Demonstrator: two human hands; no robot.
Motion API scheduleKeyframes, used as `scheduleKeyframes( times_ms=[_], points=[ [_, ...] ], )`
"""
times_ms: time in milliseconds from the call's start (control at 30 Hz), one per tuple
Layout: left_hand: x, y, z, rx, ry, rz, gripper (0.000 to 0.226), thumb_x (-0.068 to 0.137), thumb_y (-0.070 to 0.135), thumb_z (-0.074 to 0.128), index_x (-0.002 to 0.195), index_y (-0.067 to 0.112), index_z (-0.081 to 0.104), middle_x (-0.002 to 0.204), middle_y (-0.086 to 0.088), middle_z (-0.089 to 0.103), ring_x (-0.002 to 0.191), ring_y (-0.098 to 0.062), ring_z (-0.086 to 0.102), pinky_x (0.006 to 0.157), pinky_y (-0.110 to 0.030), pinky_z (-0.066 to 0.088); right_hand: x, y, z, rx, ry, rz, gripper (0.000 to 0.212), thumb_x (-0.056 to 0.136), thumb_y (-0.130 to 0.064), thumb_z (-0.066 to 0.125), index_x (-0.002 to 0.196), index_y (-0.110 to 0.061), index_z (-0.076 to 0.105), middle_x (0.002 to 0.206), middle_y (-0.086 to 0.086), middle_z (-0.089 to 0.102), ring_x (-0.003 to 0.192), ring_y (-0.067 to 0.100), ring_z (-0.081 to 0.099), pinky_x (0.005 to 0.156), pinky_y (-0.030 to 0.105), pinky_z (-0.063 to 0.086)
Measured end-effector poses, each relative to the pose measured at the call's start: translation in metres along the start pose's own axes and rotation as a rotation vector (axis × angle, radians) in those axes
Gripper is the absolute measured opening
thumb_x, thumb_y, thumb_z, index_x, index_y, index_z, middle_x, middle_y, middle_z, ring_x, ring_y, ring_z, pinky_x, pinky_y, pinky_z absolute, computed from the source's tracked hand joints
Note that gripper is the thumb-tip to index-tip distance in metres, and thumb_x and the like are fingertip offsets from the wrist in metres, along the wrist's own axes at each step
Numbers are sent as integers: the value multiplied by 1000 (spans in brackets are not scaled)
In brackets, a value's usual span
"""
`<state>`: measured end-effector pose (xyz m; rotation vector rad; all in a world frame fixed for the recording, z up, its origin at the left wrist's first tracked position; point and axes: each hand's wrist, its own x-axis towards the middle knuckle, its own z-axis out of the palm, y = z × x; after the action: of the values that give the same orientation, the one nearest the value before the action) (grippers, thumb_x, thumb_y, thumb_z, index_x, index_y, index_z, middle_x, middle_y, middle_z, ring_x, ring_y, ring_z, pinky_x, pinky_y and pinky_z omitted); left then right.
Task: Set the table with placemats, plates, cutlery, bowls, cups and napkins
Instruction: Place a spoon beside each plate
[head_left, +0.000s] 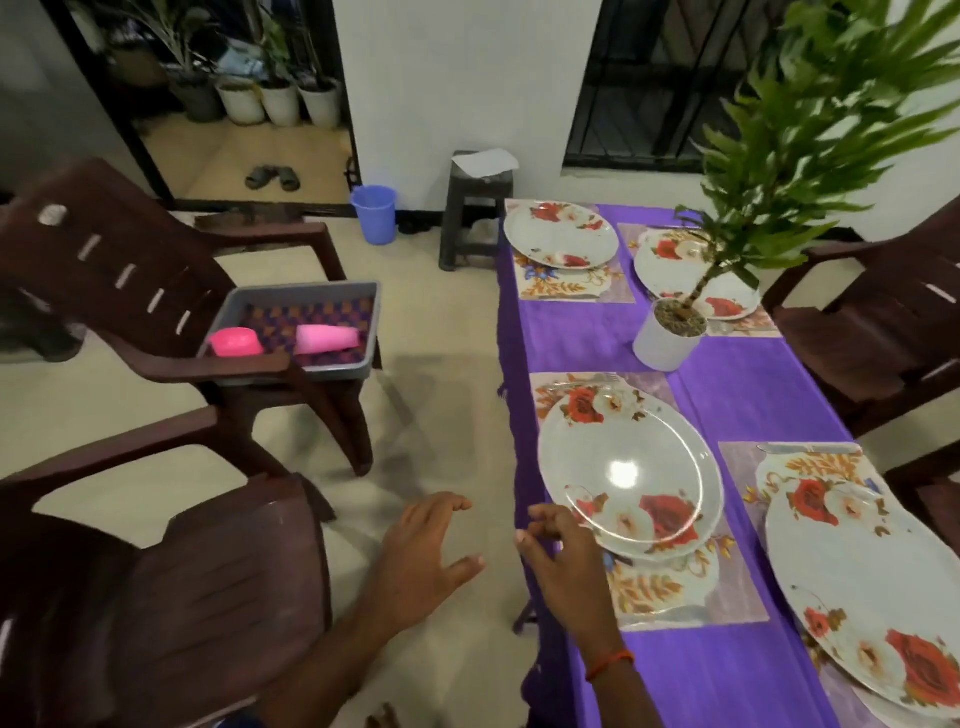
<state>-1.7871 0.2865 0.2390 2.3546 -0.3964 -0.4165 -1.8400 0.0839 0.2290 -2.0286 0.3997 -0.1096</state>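
Note:
Several white plates with red roses lie on floral placemats on the purple-covered table (737, 384); the nearest left plate (628, 467) sits on its placemat (675, 597). A fork (587, 382) lies above that plate. My right hand (563, 551) hovers at the table's left edge beside this plate, fingers loosely curled, holding nothing. My left hand (431, 551) is spread over the floor, empty. A grey tray (296, 322) on a brown chair holds a pink bowl (236, 342) and a pink cup (327, 339) lying on its side.
A potted plant (670, 332) stands mid-table. Brown plastic chairs (171, 597) flank the table on both sides. A dark stool (478, 208) and a blue bucket (374, 213) stand by the far wall.

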Motion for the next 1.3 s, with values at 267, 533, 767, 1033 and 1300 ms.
scheduleKeyframes(
  times_ms=[267,533,767,1033,1300],
  points=[
    [-6,-54,-51,117,116,13,86,78,91,34,148,42,33,160,19,22,153,-9,12,117,-40,28,0,-60,67,-232,-213,-229,61,82,-70,55,136,-45,40,140,-25,41,130,-2,30,103,17,27],
    [-2,-85,-81,97,141,-69,78,86,88,34,151,45,29,166,17,15,155,-10,9,122,-45,20,35,-93,93,-295,-312,-244,55,88,-58,65,135,-45,41,139,-26,39,132,-1,27,104,27,25],
    [20,-109,-107,47,205,-149,95,73,100,16,150,46,32,162,18,21,152,-6,14,120,-48,24,87,-106,123,-302,-419,-260,52,89,-53,65,134,-45,40,139,-22,41,130,0,26,110,29,31],
    [122,-123,-136,44,272,-278,96,74,98,19,151,42,33,164,16,20,154,-10,12,120,-45,24,214,-127,149,-334,-522,-321,50,90,-51,66,132,-48,40,135,-25,40,127,0,26,112,31,32],
    [204,-123,-147,-17,327,-335,97,74,99,18,149,41,37,159,17,28,149,-6,22,116,-44,32,306,-135,170,-373,-606,-342,54,91,-60,62,138,-39,45,141,-17,43,135,8,30,114,32,32]
  ],
)
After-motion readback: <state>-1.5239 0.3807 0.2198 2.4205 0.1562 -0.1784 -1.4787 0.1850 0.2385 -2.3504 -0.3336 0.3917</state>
